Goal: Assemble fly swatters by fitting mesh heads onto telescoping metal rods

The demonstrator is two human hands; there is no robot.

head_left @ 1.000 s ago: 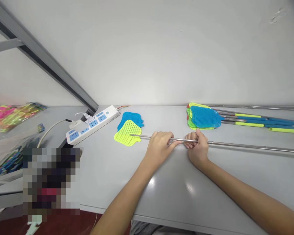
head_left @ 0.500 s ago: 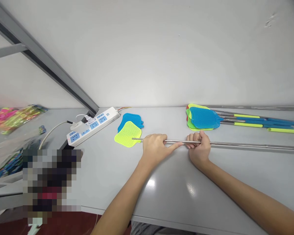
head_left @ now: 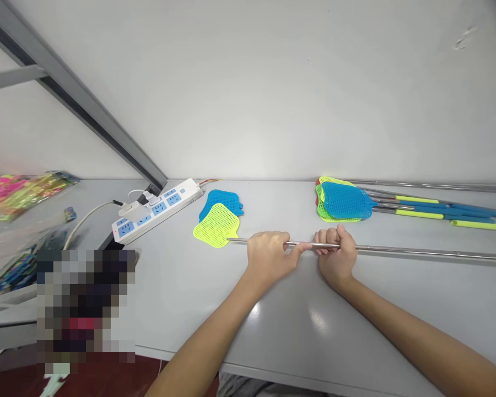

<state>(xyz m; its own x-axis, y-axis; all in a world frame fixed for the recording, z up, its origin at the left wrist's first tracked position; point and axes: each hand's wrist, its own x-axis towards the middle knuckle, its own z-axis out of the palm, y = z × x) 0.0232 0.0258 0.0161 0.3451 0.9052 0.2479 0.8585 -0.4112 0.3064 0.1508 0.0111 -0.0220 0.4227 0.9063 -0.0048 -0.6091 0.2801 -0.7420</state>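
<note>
A thin metal telescopic rod (head_left: pixel 400 251) runs sideways over the table, and its right end leaves the view. My left hand (head_left: pixel 270 253) is closed round the rod near its left end, thumb stretched along it. Just to the right, my right hand (head_left: pixel 337 251) grips the same rod in a fist. The rod's left tip lies over the edge of a yellow-green fly swatter head (head_left: pixel 215 227); I cannot tell whether they touch. That head partly covers blue swatter heads (head_left: pixel 222 199) behind it.
Fly swatters (head_left: pixel 349 201) with blue and yellow-green grips are piled at the back right. A loose yellow-green grip tube (head_left: pixel 479 225) lies by them. A white power strip (head_left: pixel 159 209) with plugs and a cable sits left. Bagged parts (head_left: pixel 33 196) lie far left, near a metal post (head_left: pixel 78 105).
My left hand has slid slightly right and closer to my right hand. The rod's left tip has shifted a little right over the yellow-green head.
</note>
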